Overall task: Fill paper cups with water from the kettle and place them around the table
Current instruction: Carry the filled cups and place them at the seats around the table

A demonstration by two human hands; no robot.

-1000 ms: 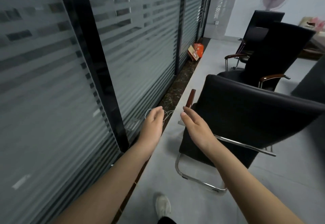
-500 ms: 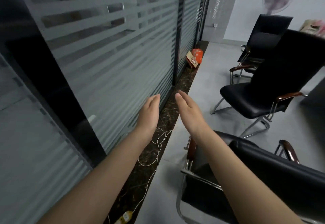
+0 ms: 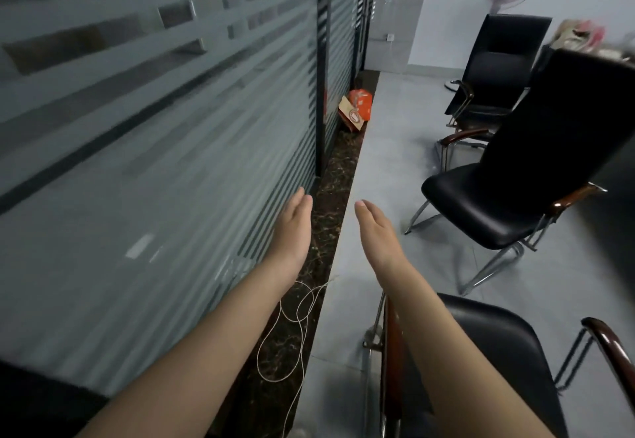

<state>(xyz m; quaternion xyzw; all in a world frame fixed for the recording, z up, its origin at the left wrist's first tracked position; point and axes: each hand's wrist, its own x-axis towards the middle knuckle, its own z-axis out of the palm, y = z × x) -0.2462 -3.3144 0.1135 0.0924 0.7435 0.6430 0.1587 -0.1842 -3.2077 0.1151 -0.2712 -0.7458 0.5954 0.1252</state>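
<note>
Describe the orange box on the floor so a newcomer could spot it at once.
Follow the striped frosted glass wall on the left towards the far end. At its foot, on the dark floor strip, sits the orange box with a tan cardboard piece in front. It is the only bright thing on the floor, unlike the thin white cord.

Seen bare: left forearm [image 3: 206, 334] at lower left, right forearm [image 3: 446, 351] at lower right. Nothing is worn on left hand [image 3: 292, 221] or right hand [image 3: 378, 231]; a short nail [image 3: 359, 202] is seen on the right.
</note>
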